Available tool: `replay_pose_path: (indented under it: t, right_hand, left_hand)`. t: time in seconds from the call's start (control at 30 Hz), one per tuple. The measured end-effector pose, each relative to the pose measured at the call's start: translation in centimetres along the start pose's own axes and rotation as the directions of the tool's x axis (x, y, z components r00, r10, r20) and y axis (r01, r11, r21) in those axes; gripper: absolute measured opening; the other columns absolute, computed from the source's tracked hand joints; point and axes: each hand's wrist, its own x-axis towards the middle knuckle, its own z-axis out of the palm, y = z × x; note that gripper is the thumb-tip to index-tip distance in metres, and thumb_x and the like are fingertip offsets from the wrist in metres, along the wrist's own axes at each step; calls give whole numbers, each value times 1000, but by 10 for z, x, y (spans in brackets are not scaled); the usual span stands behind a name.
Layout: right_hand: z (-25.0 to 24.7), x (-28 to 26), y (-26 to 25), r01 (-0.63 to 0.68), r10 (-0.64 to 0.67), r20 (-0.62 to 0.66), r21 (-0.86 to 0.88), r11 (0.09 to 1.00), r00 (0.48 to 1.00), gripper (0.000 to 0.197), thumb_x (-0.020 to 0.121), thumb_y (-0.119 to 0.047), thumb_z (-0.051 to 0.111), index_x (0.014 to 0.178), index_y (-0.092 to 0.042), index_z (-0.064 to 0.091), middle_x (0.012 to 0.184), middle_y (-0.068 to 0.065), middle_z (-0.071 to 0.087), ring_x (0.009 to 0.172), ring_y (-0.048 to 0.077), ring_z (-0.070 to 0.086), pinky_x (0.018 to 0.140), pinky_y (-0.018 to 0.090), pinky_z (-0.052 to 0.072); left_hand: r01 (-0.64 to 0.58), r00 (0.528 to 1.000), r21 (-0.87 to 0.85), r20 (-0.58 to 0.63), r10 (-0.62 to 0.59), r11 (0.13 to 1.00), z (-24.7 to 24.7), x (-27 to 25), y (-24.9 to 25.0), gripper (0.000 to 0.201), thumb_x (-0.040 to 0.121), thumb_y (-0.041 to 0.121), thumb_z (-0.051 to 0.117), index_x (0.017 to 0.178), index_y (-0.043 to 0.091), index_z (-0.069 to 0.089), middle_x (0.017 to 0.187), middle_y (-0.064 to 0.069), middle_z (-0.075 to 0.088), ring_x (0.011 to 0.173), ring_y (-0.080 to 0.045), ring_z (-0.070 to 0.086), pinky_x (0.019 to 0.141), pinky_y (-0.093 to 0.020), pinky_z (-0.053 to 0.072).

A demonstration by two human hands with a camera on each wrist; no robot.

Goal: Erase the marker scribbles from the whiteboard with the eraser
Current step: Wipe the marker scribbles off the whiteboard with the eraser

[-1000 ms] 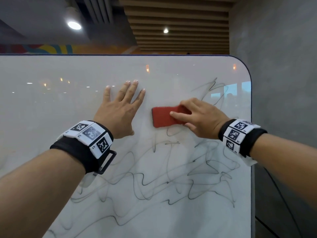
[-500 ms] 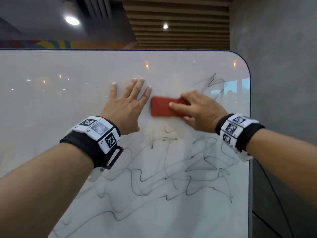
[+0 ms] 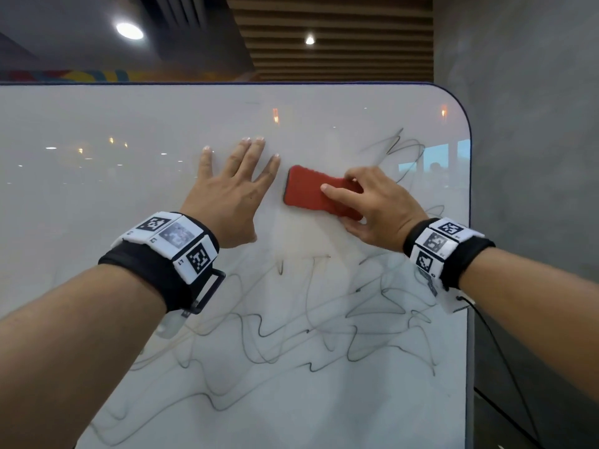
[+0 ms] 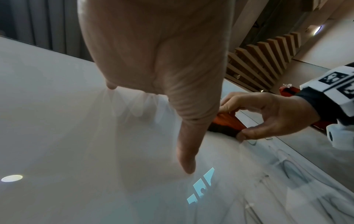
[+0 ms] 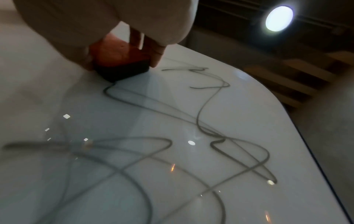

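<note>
Across most of the head view stands the whiteboard (image 3: 97, 196), upright, white and glossy, with a dark rim and a rounded upper right corner next to a grey wall (image 3: 531, 157). Dark marker scribbles (image 3: 308, 335) cover the board's lower middle and lower right area, and a further loop of line sits near the upper right corner; the patch just below the two hands looks smudged and mostly wiped. The left hand (image 3: 231, 192) lies flat against the board at mid-height, fingers straight and spread, holding nothing. The right hand (image 3: 377, 209) is beside it toward the right edge, fingers and thumb curled round the eraser (image 3: 311, 196). The eraser, red-backed with a dark pad, is pressed against the board, slightly tilted, just right of the left hand's fingertips without touching them.
</note>
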Motion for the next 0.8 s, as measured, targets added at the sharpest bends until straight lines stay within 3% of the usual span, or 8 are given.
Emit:
replay_pose_path:
  t: [0.07,0.17,0.23,0.33,0.43,0.57,0.67,0.8]
  right_hand:
    - [6,-8,-6,21,-21,-7,-13,1000,1000,51,81,-22,65,131,-16,60,110,22,57,89,36,54,70,43,53]
    - [13,-21,-11,212,-209,117,-11,977,971,50,80,-21,63,130,-19,60,112,20,57,90,34,54,72,41,53]
    - [9,-18,1,246,-239,158,-22,969,958,52,81,-22,62,132,-21,58,114,19,57,91,33,54,73,42,53]
    - [-6,-7,22,43,-40,68,-40,998,997,58,79,-19,71,135,-19,58,113,20,56,92,34,53,75,43,52]
    - [-10,-9,24,-165,164,-21,-26,986,986,59,81,-20,70,137,-18,54,114,20,54,95,35,51,76,48,54]
    - [4,-29,9,97,-93,74,-54,994,993,47,83,-18,65,130,-15,62,110,22,58,88,35,55,72,42,52]
    - [-4,-25,23,149,-138,127,-81,986,982,53,79,-18,67,131,-18,61,114,21,58,91,34,56,73,42,52]
    - [-16,-15,44,-193,193,-8,-77,978,981,59,81,-19,67,138,-19,52,118,21,53,99,37,52,79,49,54]
  left_hand:
    - [-1,1000,6,6,1,1000,-1,0,0,125,74,48,77,155,21,-15,161,-10,-25,150,-26,-20,118,-64,8]
    - [-8,1000,17,4,8,1000,-1,1,2,123,76,47,74,155,21,-15,161,-10,-26,150,-25,-20,118,-64,7]
    - [-23,1000,20,-2,23,1000,-2,2,5,121,77,46,73,156,21,-15,161,-9,-26,150,-25,-20,118,-64,7]
    - [-35,999,9,-10,35,999,-4,6,11,123,76,51,74,156,21,-15,162,-8,-25,151,-24,-20,118,-63,6]
    - [-41,999,0,-9,41,999,-5,11,18,124,76,56,73,155,22,-16,161,-7,-25,151,-24,-20,117,-63,5]
    - [-55,998,13,-23,56,998,-4,17,27,123,78,60,70,155,21,-17,161,-8,-26,151,-24,-20,118,-64,6]
    - [-58,998,25,-22,58,998,-5,22,32,123,78,62,69,154,22,-19,160,-9,-28,150,-25,-21,117,-65,5]
    - [-49,999,23,-18,49,999,-3,24,33,125,77,64,70,155,21,-18,161,-8,-28,150,-24,-21,117,-66,4]
